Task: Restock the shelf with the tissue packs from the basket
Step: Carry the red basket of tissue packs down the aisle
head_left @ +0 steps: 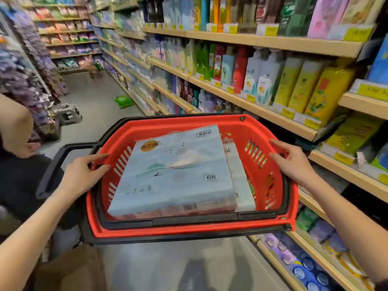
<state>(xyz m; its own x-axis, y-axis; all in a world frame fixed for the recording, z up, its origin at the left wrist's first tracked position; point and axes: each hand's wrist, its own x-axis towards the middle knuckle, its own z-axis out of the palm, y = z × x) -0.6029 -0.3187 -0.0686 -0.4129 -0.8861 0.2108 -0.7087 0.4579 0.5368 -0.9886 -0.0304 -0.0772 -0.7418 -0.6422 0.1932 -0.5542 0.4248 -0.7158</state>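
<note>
Grey shop floor (pixel 151 267) underfoot, aisle running ahead between stocked shelving. Nearest, held up at waist level: red plastic basket (pixel 195 233) with slotted walls and black trim, black handle out to the left. Inside, flat on top: large pale-blue tissue pack (pixel 174 177), clear-wrapped, gold round logo at its upper left, "6包" label near its lower right, barcode along the near edge. Under it and poking out to the right: second pack (pixel 241 185), paler, mostly covered. Left hand (pixel 81 177) closed round the basket's left rim, thumb inside, fingers over the edge. Right hand (pixel 294 162) gripping the right rim likewise, fingers curled over the top. Beyond, to the right: wooden shelf (pixel 252 103) tiers crowded with upright tissue packs in yellow, blue, red and green, yellow price tags along the fronts. Far down the aisle: green pack (pixel 123 101) lying on the floor.
</note>
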